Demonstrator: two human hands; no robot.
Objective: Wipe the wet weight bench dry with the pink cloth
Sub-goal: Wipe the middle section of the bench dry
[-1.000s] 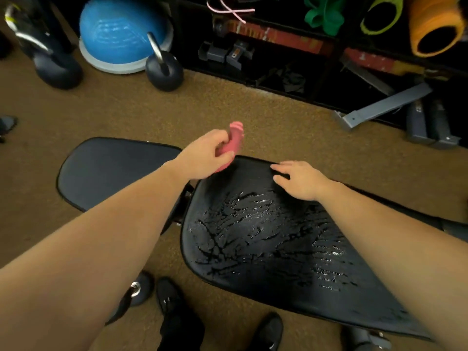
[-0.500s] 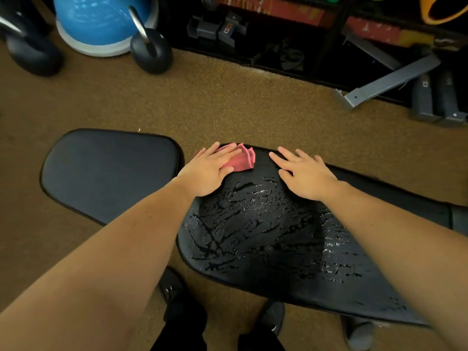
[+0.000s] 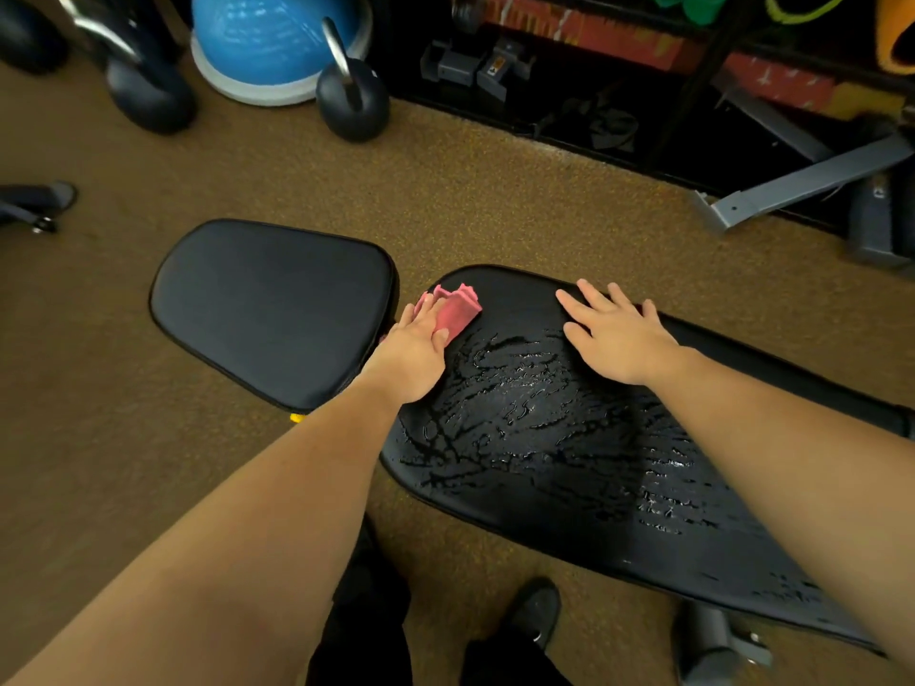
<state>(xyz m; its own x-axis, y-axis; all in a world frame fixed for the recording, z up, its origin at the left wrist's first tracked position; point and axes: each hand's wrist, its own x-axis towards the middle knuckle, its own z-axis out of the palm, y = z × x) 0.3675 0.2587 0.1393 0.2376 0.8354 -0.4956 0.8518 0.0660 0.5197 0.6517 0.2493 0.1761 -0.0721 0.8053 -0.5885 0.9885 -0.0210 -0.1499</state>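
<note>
Brown speckled gym flooring [image 3: 470, 200] fills my view, with a dark storage rack [image 3: 619, 91] along the far side and a blue balance dome [image 3: 277, 47] and kettlebells [image 3: 352, 96] at the far left. Across the middle lies the weight bench, my worktop [image 3: 569, 527]: its long back pad is beaded with water over most of the surface, while the separate seat pad [image 3: 267, 309] to the left looks dry. My right hand [image 3: 614, 339] rests flat with fingers spread near the pad's far edge, holding nothing. My left hand [image 3: 416, 354] presses straight fingers on the pink cloth [image 3: 458, 309], bunched at the pad's far-left corner. I judge the wiping barely begun: nearly all the wet patch remains.
</note>
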